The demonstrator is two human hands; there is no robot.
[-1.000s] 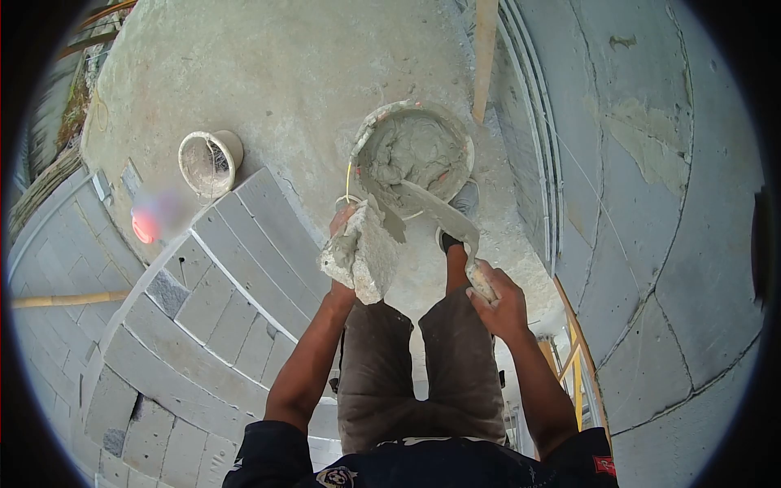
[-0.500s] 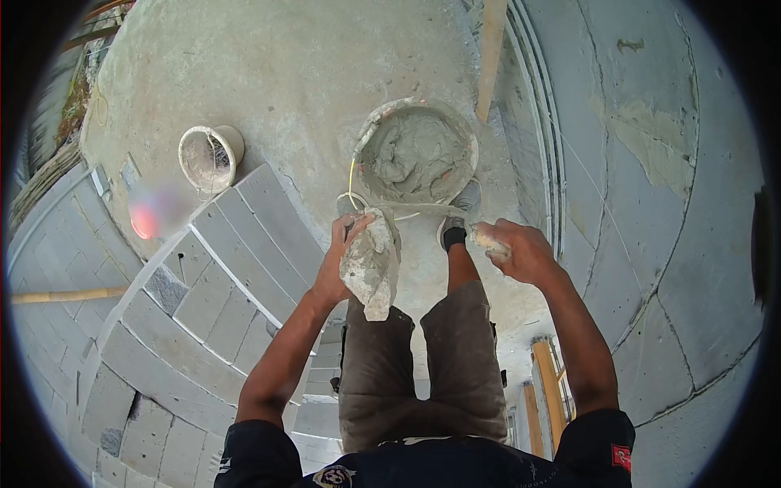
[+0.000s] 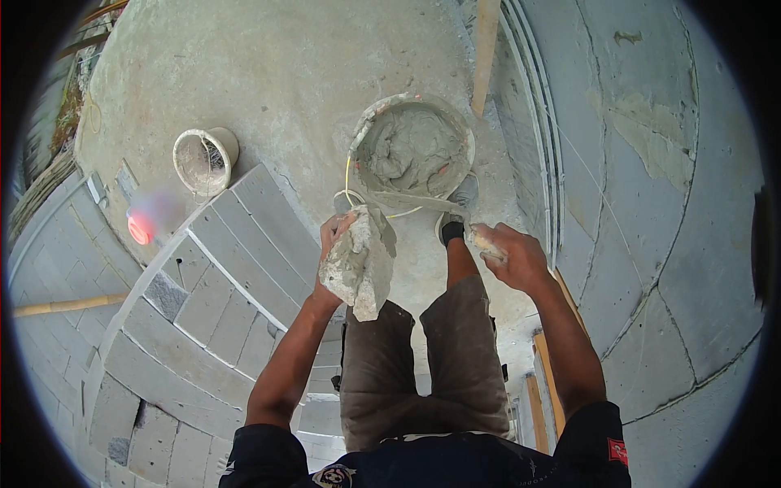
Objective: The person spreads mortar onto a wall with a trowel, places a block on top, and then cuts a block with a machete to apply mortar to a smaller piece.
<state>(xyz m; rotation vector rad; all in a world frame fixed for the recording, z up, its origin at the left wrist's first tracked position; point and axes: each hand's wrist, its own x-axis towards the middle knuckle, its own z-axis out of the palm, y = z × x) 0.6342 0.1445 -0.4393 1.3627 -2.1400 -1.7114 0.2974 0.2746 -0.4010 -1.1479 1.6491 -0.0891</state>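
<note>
In my left hand [image 3: 332, 237] is a rough, pale grey chunk of block [image 3: 358, 264], its upper face smeared with wet mortar. My fingers wrap its left side, and it hangs above my knee. My right hand [image 3: 517, 254] grips the pale handle of a trowel [image 3: 419, 201]. The mortar-coated blade reaches left, along the near rim of a round tub [image 3: 355, 150] in this view, and its tip is close to the chunk's top. Grey wet mortar [image 3: 419, 146] lies heaped in the tub, in front of my feet.
A smaller white bucket [image 3: 231, 150] stands ahead on the left. Grey block walls [image 3: 195, 301] curve along my left side, and a large grey panelled wall [image 3: 651, 203] rises on the right. A wooden plank [image 3: 485, 57] leans beyond the tub; timber pieces [image 3: 549, 378] stand at lower right.
The chunk has turned in my left hand and shifted slightly left, showing more of its broad face. The trowel blade has risen a little and slants toward the chunk.
</note>
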